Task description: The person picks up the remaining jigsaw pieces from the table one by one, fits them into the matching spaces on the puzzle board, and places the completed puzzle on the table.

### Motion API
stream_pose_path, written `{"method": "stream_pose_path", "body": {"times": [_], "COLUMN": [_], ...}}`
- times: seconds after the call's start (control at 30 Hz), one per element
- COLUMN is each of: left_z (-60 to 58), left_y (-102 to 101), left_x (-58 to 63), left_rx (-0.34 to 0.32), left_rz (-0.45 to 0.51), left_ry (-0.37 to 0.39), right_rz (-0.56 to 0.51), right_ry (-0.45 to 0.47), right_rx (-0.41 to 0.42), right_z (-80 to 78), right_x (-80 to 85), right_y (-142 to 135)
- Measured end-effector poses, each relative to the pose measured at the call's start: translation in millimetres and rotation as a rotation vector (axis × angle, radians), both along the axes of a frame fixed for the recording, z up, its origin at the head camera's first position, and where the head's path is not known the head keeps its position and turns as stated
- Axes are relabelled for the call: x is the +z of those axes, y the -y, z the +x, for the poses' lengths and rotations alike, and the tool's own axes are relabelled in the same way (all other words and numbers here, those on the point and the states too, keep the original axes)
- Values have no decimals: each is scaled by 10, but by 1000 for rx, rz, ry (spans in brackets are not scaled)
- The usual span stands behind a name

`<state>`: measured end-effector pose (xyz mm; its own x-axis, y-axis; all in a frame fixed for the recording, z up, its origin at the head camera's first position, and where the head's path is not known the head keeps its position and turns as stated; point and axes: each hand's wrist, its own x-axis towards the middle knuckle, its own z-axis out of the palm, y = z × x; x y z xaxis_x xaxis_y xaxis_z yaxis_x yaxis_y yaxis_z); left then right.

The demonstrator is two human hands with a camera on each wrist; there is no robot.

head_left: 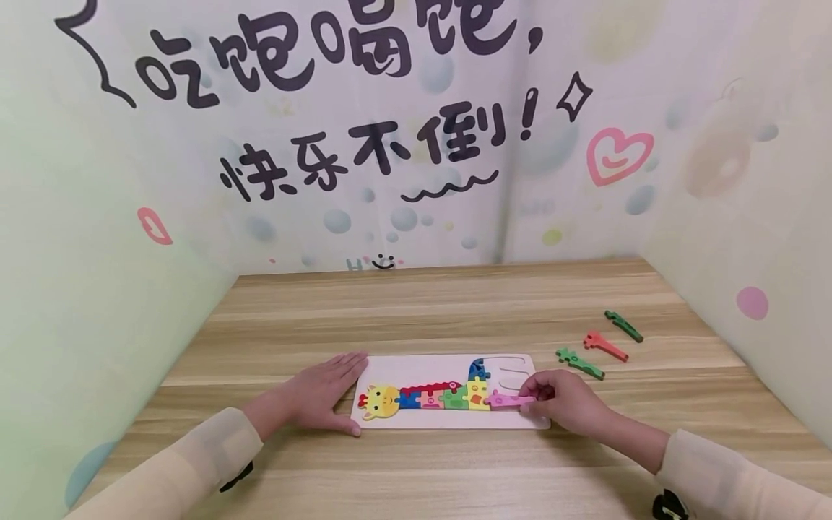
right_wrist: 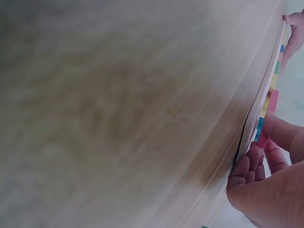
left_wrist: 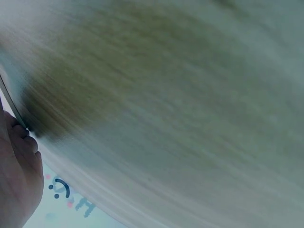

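Observation:
A white puzzle board (head_left: 416, 367) lies flat on the wooden table, with a colourful giraffe puzzle (head_left: 429, 397) partly filling it. My left hand (head_left: 327, 393) rests against the board's left end, fingers straight and thumb near the front corner. Between thumb and fingers, my right hand (head_left: 564, 401) pinches a pink puzzle piece (head_left: 510, 399) over the board's right end, beside the yellow piece. The right wrist view shows this pink piece (right_wrist: 271, 111) standing slightly above the board; whether it touches its slot I cannot tell. Leg-shaped outlines show behind it.
Right of the board lie three loose puzzle pieces: a light green one (head_left: 581, 363), a red one (head_left: 606, 347) and a dark green one (head_left: 624, 326). The wooden table (head_left: 312, 310) meets printed walls (head_left: 364, 217) at the back and sides.

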<state>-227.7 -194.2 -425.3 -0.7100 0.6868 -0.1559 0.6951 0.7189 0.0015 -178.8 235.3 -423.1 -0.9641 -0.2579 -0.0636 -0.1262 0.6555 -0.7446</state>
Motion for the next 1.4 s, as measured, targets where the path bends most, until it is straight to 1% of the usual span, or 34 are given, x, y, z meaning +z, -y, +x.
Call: {"method": "stream_pose_path", "body": {"times": [0.27,0.37,0.6,0.93,1.07,1.4], "left_z": [0,-5,-5,8,3,-14], "left_y": [2,-1,-2,-1,0,-1], "left_x": [13,13,17,12,-3,-15], "left_rx": [5,3,6,-1,-4,-5], "left_rz": [-8,-7,-6,6,3,3], "left_ry": [-1,2,13,18,9,6], "right_rz": [-6,-1,-13,-4,-6,-23], "right_ry": [-3,-2,-15,-13,-9,-5], "right_rx": [21,14,43,31,26,37], "right_z": [1,-5,3,8,11,23], "right_x": [15,5,2,-13,-10,8], "right_y": [-12,-11,-8,14,17,5]}}
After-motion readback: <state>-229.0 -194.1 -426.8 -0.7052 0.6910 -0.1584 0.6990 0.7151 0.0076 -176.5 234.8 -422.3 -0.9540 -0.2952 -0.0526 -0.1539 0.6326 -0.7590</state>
